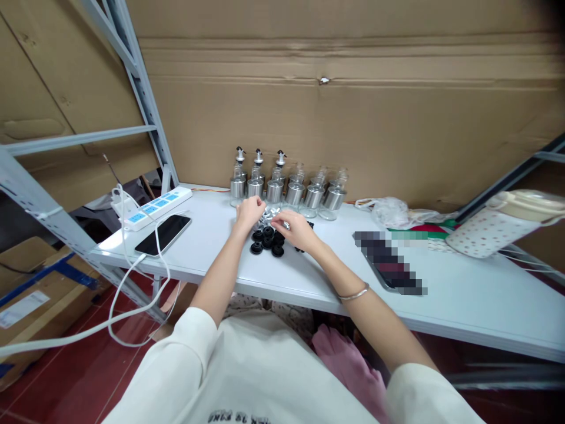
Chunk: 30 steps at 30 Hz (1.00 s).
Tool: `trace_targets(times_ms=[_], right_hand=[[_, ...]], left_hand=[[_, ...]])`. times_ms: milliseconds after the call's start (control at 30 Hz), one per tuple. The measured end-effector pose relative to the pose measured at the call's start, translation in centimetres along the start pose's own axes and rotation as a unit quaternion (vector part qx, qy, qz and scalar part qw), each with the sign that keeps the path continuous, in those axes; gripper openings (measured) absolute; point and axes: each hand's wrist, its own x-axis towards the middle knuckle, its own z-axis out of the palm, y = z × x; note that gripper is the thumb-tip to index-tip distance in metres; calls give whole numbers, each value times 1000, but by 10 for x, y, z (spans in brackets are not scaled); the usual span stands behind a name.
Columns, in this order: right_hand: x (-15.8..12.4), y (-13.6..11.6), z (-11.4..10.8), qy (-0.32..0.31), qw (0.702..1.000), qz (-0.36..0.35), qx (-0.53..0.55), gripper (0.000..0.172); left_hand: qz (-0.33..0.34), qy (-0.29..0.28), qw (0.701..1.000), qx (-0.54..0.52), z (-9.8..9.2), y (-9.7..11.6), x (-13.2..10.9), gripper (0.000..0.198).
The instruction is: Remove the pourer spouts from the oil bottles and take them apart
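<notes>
My left hand is closed, its fingers curled at the left of a small heap of shiny silver pieces. Whatever it grips is hidden. At the heap's right side my right hand has thumb and fingers pinched together, on something too small to name. Just below the hands lie several round black stoppers. Behind them stand glass bottles with metal sleeves, several in rows. Three silver-and-black pour spouts show on top of bottles at the back left.
On the left of the white table lie a phone and a power strip with white cables. A second phone, a plastic bag and a dotted white tumbler occupy the right. Cardboard walls the back.
</notes>
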Motion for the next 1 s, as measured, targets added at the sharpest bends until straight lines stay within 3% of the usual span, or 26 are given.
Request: trace_targets(times_ms=[100,167,267,400,500,567,667,733,867,1000], right_hand=[[1,-2,-3,17,998,48,-36,40],[1,-4,-5,35,993,101,-40,43],[1,-9,-8,93,985,146,-7,30],[5,-11,-8,176,977,109,59,8],[8,-9,-10,156,983,56,78,13],[11,-6,-13,130,985,69,96,15],[22,-1,-22,134,977,103,134,11],[37,3,-31,149,975,110,121,11],[82,19,-47,213,961,172,42,25],[127,48,-53,186,957,218,-48,11]], left_hand=[[5,12,1000,-8,1,-1,1,34],[4,34,999,-12,0,0,2,46],[12,83,996,-27,-1,0,3,52],[37,144,985,-86,-3,0,5,43],[32,194,969,-150,-3,-2,4,32],[30,216,958,-186,-2,-2,4,26],[51,237,948,-206,-2,-2,2,33],[90,230,949,-196,-2,0,-1,32],[140,138,964,-180,-5,5,-8,20],[138,107,967,-185,-7,7,-10,18]])
